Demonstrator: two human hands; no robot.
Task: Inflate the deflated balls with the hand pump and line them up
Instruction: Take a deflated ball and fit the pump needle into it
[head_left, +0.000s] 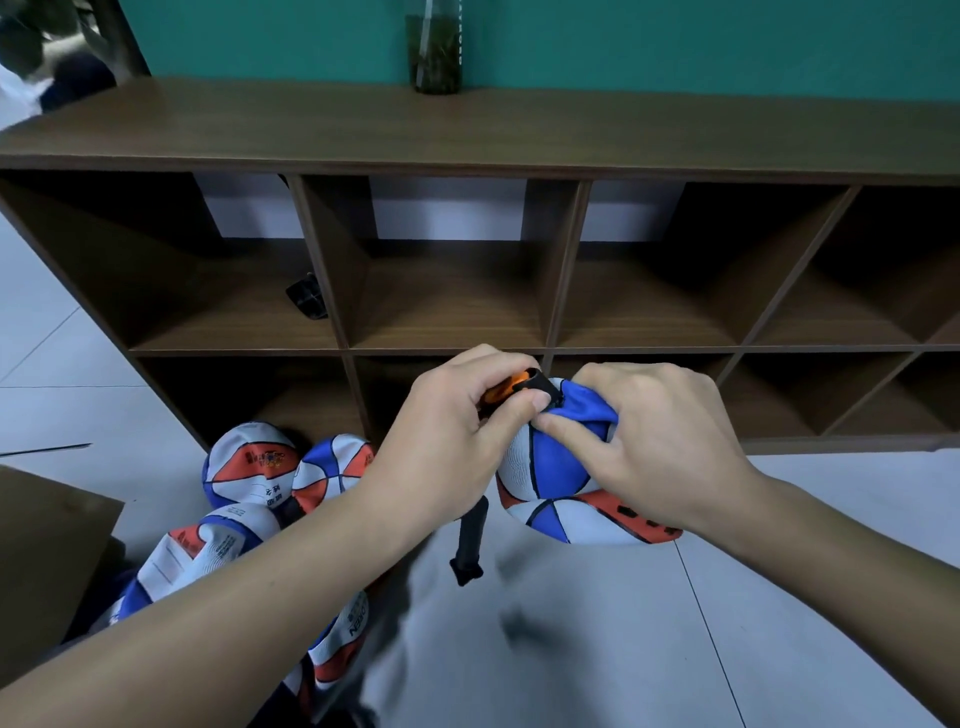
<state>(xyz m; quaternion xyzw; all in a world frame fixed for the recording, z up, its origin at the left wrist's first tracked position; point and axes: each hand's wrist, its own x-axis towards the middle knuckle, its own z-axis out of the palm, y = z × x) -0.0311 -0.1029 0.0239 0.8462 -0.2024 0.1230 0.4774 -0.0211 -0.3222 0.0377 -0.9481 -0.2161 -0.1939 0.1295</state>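
Figure, read left to right. At the lower left I see a heap of deflated balls (249, 467), white, blue and orange, lying on the floor (779, 597) against the lower left corner of the wooden cubby shelf (467, 130); none of them looks filled, and no line of finished balls is in sight. A brown box (47, 561) sits at the left edge, touching the heap. My left hand (447, 441) has its fingers curled tight around the head of the hand pump (524, 387), whose black and orange end shows above the thumb; a black hose or handle part (470, 540) hangs below the palm. The pump's tip meets the crumpled ball (550, 467) held in the air just before the shelf's lower row, between my two hands. My right hand (654, 441) pinches the slack blue skin of that ball beside the tip, thumb and fingers clamped on the fold. I cannot tell whether the needle is already in the valve. I judge the step to be seating the needle in the first ball. The next move calls for a straight, steady push with the valve held taut, then a free hand for the pump handle
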